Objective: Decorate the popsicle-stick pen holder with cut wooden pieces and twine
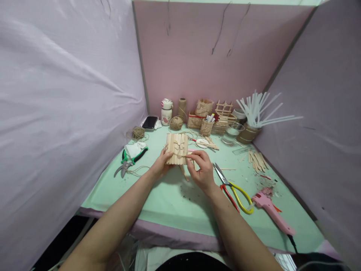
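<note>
Wooden panel [178, 143] over the green table [158, 203] in head view; clasped at its left edge by the left hand [161, 164], thumb in front; touched at its right edge by the right hand [201, 169], fingers bent, pinch unclear.

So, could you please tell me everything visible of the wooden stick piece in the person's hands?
The wooden stick piece shows a pale front of flat, wood-looking sticks set side by side, with rounded lower ends. A bow-like ornament sits near its middle; a thin cord-like line crosses below. It is held up over the green tabletop: the left hand grips its left side, thumb in front, and the right hand has fingers at its lower right edge. Its back is hidden.
</note>
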The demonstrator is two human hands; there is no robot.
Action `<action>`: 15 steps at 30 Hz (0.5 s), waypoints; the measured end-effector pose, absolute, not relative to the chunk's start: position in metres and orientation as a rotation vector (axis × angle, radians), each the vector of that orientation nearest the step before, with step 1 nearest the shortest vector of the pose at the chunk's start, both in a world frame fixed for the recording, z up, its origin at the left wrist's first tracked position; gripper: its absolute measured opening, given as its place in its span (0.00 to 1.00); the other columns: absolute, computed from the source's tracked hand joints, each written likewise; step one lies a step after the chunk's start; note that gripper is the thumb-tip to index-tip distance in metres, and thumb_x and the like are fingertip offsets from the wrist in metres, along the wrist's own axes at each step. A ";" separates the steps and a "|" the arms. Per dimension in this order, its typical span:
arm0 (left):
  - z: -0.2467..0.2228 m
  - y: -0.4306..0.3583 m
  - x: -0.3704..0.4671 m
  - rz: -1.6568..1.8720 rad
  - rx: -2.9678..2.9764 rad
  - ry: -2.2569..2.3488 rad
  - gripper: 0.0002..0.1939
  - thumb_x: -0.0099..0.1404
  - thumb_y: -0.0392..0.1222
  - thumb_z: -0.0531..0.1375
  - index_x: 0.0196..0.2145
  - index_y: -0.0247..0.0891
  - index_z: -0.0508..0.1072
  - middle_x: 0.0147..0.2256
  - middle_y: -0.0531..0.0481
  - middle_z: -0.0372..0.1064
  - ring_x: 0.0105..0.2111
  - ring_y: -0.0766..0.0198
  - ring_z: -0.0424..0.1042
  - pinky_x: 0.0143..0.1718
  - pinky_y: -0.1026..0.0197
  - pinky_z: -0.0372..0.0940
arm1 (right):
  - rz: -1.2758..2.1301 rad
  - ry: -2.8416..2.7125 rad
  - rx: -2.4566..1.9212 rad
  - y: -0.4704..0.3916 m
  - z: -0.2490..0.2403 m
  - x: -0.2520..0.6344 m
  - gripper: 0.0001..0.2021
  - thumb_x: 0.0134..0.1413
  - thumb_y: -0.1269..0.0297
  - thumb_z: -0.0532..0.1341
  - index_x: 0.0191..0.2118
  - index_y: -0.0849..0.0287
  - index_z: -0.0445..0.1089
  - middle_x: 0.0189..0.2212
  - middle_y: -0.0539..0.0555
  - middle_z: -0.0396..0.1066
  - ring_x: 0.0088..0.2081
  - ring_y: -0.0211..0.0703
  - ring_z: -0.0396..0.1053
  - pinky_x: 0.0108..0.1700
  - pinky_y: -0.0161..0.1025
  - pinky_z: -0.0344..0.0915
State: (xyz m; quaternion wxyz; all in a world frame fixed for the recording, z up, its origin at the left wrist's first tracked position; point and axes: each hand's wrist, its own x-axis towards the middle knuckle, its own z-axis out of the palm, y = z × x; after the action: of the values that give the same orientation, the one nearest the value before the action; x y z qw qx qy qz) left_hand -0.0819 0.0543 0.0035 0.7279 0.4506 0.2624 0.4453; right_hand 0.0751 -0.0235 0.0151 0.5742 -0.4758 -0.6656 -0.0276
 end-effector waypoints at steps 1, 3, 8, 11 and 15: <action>0.002 0.055 -0.081 1.007 0.994 0.581 0.36 0.56 0.49 0.65 0.60 0.42 0.59 0.54 0.40 0.68 0.52 0.46 0.69 0.52 0.44 0.64 | 0.004 -1.549 -1.103 -0.023 0.015 0.075 0.07 0.57 0.67 0.58 0.38 0.54 0.74 0.36 0.56 0.70 0.40 0.46 0.68 0.43 0.45 0.66; 0.000 0.056 -0.081 1.046 1.004 0.596 0.40 0.54 0.47 0.66 0.61 0.44 0.55 0.56 0.41 0.65 0.55 0.47 0.66 0.55 0.43 0.62 | 0.128 -1.509 -1.092 -0.023 0.016 0.073 0.06 0.59 0.67 0.57 0.35 0.55 0.72 0.34 0.55 0.71 0.37 0.44 0.69 0.40 0.42 0.67; -0.010 0.061 -0.082 1.112 1.128 0.652 0.42 0.54 0.46 0.66 0.63 0.44 0.52 0.58 0.41 0.62 0.58 0.48 0.62 0.59 0.42 0.57 | 0.310 -1.377 -1.151 -0.022 0.015 0.070 0.06 0.58 0.61 0.60 0.30 0.54 0.70 0.30 0.53 0.71 0.34 0.43 0.68 0.37 0.40 0.67; -0.015 0.063 -0.084 1.112 1.177 0.658 0.43 0.55 0.46 0.66 0.63 0.45 0.50 0.60 0.40 0.59 0.60 0.48 0.61 0.60 0.43 0.57 | 0.371 -1.322 -1.185 -0.021 0.013 0.070 0.07 0.54 0.59 0.64 0.29 0.55 0.70 0.30 0.52 0.70 0.33 0.43 0.68 0.38 0.40 0.68; -0.018 0.065 -0.085 1.098 1.203 0.656 0.43 0.57 0.47 0.65 0.64 0.43 0.49 0.62 0.39 0.56 0.61 0.48 0.59 0.60 0.44 0.56 | 0.474 -1.286 -1.170 -0.019 0.011 0.070 0.07 0.52 0.58 0.65 0.31 0.55 0.71 0.32 0.52 0.69 0.34 0.42 0.69 0.39 0.40 0.69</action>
State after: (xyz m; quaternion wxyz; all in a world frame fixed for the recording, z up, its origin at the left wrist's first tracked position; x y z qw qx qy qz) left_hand -0.0853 0.0651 -0.0181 0.6385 0.5273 0.2876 0.4812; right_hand 0.0700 -0.0190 0.0109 0.6208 -0.5091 -0.5594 0.2061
